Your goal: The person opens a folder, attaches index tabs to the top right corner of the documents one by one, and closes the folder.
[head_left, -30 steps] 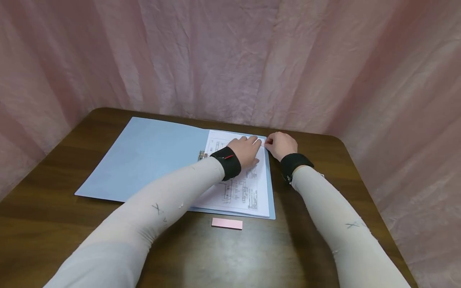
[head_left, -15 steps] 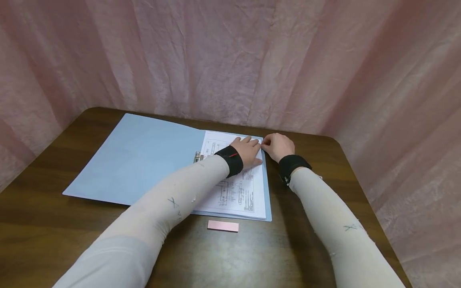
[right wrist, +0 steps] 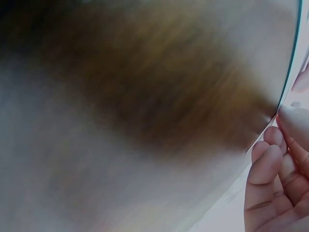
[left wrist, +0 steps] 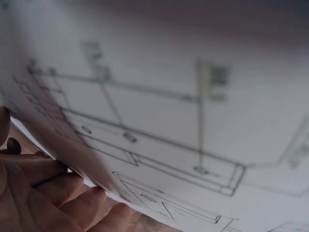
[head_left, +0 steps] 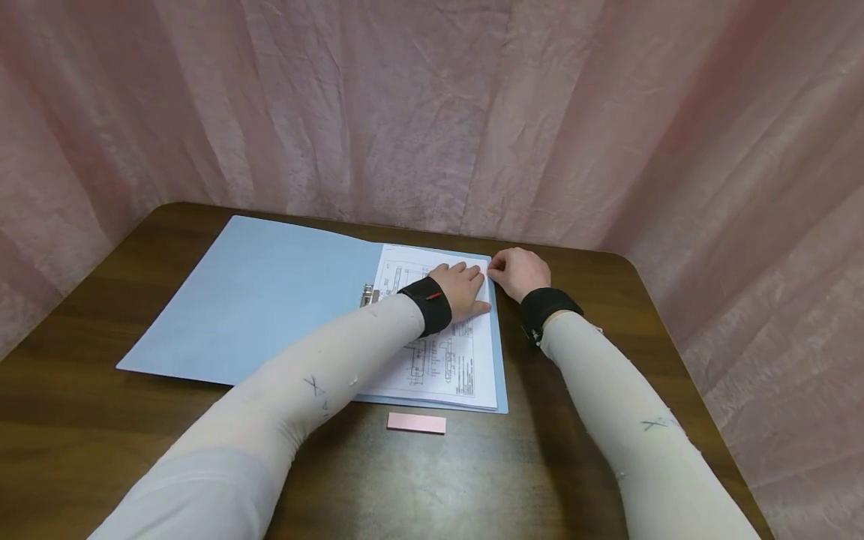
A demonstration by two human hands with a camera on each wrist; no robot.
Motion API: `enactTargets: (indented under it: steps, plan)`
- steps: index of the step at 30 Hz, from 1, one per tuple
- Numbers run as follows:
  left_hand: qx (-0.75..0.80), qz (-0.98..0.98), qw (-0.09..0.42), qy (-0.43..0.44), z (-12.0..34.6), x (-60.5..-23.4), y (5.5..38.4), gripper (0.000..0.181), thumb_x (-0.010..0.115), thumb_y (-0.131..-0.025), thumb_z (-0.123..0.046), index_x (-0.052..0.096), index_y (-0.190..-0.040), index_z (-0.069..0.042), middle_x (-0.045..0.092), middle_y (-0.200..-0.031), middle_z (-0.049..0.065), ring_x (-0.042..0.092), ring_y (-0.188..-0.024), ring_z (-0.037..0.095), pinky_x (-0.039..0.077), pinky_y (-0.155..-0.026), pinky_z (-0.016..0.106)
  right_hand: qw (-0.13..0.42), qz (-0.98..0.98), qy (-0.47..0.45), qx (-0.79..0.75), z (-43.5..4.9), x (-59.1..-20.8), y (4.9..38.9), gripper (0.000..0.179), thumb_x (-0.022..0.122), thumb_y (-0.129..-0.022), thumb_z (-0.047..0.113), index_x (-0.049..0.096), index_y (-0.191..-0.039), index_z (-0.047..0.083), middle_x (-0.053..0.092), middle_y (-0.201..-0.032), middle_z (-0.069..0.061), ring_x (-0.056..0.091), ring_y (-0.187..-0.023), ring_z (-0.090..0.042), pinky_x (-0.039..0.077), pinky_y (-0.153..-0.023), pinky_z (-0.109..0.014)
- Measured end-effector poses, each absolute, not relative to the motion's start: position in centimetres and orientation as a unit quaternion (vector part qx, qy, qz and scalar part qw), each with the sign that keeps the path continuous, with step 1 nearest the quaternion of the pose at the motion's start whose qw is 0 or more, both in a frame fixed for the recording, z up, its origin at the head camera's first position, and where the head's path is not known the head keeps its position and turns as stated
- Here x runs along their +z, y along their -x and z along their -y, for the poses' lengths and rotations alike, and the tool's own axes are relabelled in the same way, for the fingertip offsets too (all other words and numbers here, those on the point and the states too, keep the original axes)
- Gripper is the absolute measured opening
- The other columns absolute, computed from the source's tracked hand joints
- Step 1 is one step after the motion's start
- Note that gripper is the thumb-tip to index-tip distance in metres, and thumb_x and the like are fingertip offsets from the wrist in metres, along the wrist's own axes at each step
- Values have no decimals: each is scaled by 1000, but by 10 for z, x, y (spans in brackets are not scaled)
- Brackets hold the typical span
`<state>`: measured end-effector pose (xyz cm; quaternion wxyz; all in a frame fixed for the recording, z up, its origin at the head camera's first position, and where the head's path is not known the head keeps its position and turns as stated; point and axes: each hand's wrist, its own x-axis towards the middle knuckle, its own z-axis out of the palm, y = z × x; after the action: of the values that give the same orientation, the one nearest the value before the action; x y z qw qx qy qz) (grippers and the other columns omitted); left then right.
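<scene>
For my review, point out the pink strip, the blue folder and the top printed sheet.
pink strip [head_left: 416, 423], head view: middle of its upper face
blue folder [head_left: 259, 300], head view: bare left cover
top printed sheet [head_left: 440, 367], head view: part toward the person

Smooth matt paper [head_left: 481, 360] lies in a smooth, matt folder [head_left: 270, 292] with a shiny metal clip [head_left: 367, 295], on a glossy wood-grain counter [head_left: 533, 465] before a crinkled cloth curtain [head_left: 418, 112]; the sleeves [head_left: 364, 345] are pilled fabric.
</scene>
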<state>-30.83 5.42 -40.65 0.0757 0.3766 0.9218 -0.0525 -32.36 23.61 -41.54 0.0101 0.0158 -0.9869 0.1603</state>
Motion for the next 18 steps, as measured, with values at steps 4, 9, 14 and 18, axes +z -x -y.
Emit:
enactTargets:
  steps: [4, 9, 14, 18]
  plan:
    - [-56, -920, 73, -381, -52, -403, 306, 77, 44, -116, -60, 36, -172, -7, 36, -177, 10, 34, -163, 31, 33, -128, 49, 10, 987, -16, 161, -236, -415, 324, 18, 76, -107, 23, 82, -116, 9, 79, -114, -10, 70, -105, -33, 55, -96, -54]
    - [-63, -927, 76, -363, -56, -404, 310, 76, 42, -116, -61, 36, -173, -11, 37, -178, 6, 35, -163, 29, 29, -130, 50, 12, 987, -15, 158, -235, -415, 324, 18, 77, -107, 24, 83, -115, 9, 79, -113, -10, 71, -104, -33, 55, -95, -54]
    - [-51, -934, 79, -345, -59, -406, 314, 77, 42, -115, -64, 35, -173, -13, 35, -178, 4, 33, -163, 31, 25, -131, 54, 10, 987, -13, 162, -236, -416, 324, 18, 77, -107, 23, 83, -116, 9, 79, -114, -10, 70, -105, -33, 55, -96, -54]
    - [-62, -938, 91, -329, -62, -409, 320, 79, 37, -115, -67, 32, -175, -16, 30, -180, 2, 28, -165, 32, 22, -131, 58, 11, 986, -11, 167, -236, -416, 323, 17, 77, -107, 23, 83, -115, 9, 79, -113, -10, 71, -104, -33, 55, -95, -54]
